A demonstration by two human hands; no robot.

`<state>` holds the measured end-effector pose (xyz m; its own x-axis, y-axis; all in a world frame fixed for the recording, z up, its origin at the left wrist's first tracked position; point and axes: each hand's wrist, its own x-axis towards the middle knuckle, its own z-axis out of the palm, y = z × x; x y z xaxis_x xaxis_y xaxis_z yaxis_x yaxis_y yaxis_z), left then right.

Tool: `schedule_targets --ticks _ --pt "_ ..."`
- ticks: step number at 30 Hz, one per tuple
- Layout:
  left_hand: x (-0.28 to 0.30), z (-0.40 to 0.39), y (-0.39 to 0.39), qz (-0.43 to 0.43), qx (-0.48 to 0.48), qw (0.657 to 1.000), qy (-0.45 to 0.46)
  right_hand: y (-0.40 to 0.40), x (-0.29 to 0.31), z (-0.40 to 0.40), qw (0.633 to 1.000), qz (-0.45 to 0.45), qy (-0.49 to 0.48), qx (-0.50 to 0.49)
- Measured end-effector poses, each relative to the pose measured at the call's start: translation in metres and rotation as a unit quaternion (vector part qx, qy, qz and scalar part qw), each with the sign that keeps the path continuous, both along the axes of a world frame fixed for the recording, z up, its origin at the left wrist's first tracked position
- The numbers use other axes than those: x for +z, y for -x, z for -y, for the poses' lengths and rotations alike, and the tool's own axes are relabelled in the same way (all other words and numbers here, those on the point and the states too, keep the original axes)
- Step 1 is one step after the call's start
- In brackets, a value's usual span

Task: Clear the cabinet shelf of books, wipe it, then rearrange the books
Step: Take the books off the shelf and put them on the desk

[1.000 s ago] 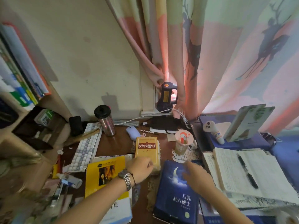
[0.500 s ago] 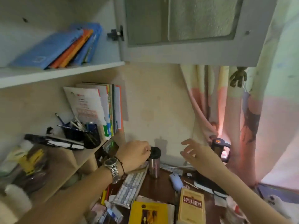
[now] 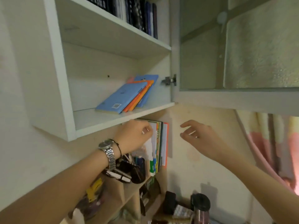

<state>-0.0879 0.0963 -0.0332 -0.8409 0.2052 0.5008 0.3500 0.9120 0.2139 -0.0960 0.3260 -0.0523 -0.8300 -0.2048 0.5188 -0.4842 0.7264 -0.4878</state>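
A white wall cabinet has its lower shelf [image 3: 113,118] holding a few leaning books: a light blue book [image 3: 123,97] in front, orange ones [image 3: 142,94] and another blue one behind. My left hand [image 3: 135,135], with a watch on the wrist, is raised just under the shelf's front edge, fingers loosely curled and holding nothing. My right hand [image 3: 198,135] is raised to the right of it below the open cabinet door [image 3: 234,62], fingers spread and empty. Neither hand touches the books.
Dark books [image 3: 140,13] stand on the upper shelf. Below the cabinet, upright books [image 3: 159,146] and a pen holder [image 3: 137,165] sit on a wooden rack. A tumbler [image 3: 200,207] stands on the desk. A curtain [image 3: 271,151] hangs at right.
Both hands have risen from the desk books up to just below the cabinet shelf. My view has tilted upward from the desk to the open cabinet.
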Motion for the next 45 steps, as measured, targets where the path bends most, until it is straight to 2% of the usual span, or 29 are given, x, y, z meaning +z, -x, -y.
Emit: schedule_targets --ticks 4,11,16,21,24,30,38,45 --pt "0.035 0.018 0.016 -0.036 0.035 0.999 -0.004 0.020 0.028 0.016 1.000 -0.017 -0.009 0.015" --pt "0.084 0.039 0.055 -0.098 0.099 0.986 -0.090 0.054 0.066 0.038 0.998 -0.041 0.009 0.037" --pt "0.103 0.031 0.090 -0.105 0.124 0.986 -0.038 0.078 0.076 0.050 0.996 -0.025 0.052 0.070" --pt "0.088 0.042 0.123 -0.078 0.104 0.987 -0.096 0.104 0.075 0.060 0.991 -0.014 0.096 0.094" --pt "0.078 0.044 0.135 -0.068 0.130 0.988 -0.042 0.119 0.070 0.067 0.984 -0.005 0.132 0.120" --pt "0.073 0.043 0.141 -0.103 0.164 0.980 0.036 0.144 0.059 0.083 0.968 -0.001 0.202 0.146" --pt "0.071 0.042 0.140 -0.137 0.166 0.975 0.046 0.155 0.058 0.095 0.966 -0.009 0.200 0.163" --pt "0.075 0.042 0.132 -0.174 0.138 0.975 0.006 0.151 0.061 0.097 0.962 -0.007 0.206 0.177"
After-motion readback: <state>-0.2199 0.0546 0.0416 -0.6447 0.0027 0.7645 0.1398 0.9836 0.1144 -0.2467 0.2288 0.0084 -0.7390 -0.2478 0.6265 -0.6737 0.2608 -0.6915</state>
